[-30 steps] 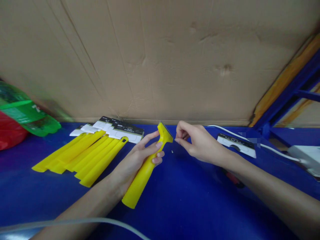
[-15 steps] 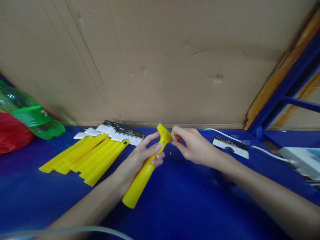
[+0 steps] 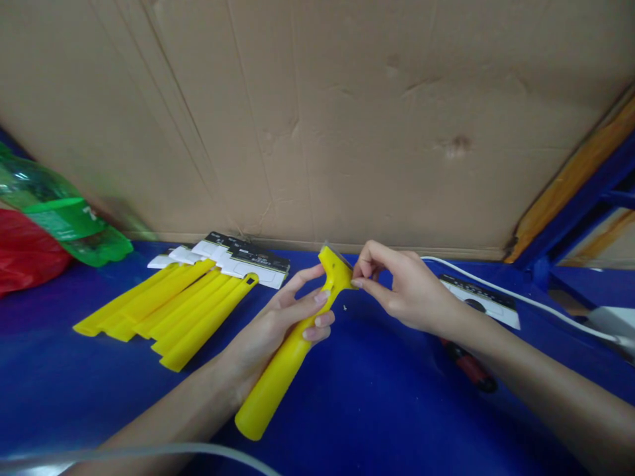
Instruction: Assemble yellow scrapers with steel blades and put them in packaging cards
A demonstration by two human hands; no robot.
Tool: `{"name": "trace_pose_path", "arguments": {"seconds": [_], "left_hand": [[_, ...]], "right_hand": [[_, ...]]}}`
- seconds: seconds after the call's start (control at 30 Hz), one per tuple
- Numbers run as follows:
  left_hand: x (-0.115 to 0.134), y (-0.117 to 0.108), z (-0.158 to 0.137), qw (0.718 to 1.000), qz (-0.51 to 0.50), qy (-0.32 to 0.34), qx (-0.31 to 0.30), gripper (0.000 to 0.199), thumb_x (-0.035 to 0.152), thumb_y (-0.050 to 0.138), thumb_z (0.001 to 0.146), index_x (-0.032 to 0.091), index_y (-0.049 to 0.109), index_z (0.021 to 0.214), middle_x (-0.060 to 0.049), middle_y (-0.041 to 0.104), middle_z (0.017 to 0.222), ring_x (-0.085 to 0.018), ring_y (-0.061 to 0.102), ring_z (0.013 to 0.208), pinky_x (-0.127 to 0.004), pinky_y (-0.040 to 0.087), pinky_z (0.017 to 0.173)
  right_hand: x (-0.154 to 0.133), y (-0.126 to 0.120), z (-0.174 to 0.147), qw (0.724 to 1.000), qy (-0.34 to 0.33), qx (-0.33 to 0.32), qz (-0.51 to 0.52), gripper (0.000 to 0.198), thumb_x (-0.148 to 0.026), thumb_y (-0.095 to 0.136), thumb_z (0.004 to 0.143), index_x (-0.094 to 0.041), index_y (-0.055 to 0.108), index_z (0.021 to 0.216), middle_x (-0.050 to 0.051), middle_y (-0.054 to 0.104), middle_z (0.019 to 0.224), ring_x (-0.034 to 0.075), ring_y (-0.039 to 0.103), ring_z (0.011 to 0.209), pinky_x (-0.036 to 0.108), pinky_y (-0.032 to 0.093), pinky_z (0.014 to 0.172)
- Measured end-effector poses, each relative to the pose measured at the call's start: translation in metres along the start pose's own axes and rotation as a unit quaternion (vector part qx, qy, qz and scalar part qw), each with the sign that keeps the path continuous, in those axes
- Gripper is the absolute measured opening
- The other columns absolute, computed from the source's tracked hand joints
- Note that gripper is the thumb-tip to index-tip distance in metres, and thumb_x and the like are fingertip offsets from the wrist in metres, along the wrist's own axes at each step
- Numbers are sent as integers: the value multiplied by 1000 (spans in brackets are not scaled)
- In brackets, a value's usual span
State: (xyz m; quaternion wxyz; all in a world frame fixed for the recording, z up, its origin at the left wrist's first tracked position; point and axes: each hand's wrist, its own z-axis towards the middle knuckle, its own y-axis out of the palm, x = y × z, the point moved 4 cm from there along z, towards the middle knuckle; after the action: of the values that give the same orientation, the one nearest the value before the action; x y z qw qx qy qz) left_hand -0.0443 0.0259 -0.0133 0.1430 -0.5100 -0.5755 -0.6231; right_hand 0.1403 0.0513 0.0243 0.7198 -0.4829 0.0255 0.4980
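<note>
My left hand (image 3: 292, 311) is wrapped round the neck of a yellow scraper (image 3: 272, 377). The tool lies slanted, its wide head with a thin blade up at the right and its thick handle down toward me. At the right corner of that head, my right hand (image 3: 397, 281) is closed in a pinch of thumb and forefinger. Anything between those fingertips is too small or hidden to make out. To the left, several more yellow scrapers (image 3: 208, 314) lie in an overlapping row, with black-and-white cards (image 3: 258, 264) at their far ends.
A green bottle (image 3: 74, 221) and a red bag (image 3: 30, 254) are at the left. Beyond my right forearm lie another card (image 3: 489, 305), a white cable (image 3: 506, 289) and a red-and-black handle (image 3: 471, 367). Cardboard (image 3: 347, 132) stands behind the blue tabletop (image 3: 387, 403).
The camera view has shifted slightly, and more of the red-and-black handle shows beside my right forearm. Both hands keep nearly the same hold at the scraper.
</note>
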Motion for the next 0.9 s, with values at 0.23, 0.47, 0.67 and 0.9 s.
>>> {"name": "trace_pose_path", "arguments": {"seconds": [0.23,0.47,0.67,0.9], "left_hand": [[3,1,-4,999,-2,-32,-15,39,14,74,93,31,63,127,4,52,66,-5,47,52,-13,33,53],[6,2,-6,999,-27,-24,-6,41,11,75,89,31,68,124,3,48,68,-4,42,53,-10,32,50],[7,7,-8,999,-33,-24,-14,37,8,76,89,30,71,118,1,55,75,-4,45,55,-10,36,49],[8,9,-8,998,-65,-18,-19,38,5,75,89,29,70,117,0,60,84,-2,48,55,-8,36,47]], "right_hand": [[6,-4,0,999,-11,-5,48,20,-17,67,93,-23,51,82,-2,62,79,14,59,71,27,47,69],[20,-11,0,989,11,25,142,28,-31,83,84,-22,63,101,4,70,103,19,67,91,32,55,82],[22,-2,-1,952,123,-38,279,37,-28,79,83,-24,62,116,1,79,89,20,78,83,29,56,69],[22,-4,0,948,133,-6,290,42,-32,84,77,-23,63,112,0,76,78,18,75,71,26,53,61]]}}
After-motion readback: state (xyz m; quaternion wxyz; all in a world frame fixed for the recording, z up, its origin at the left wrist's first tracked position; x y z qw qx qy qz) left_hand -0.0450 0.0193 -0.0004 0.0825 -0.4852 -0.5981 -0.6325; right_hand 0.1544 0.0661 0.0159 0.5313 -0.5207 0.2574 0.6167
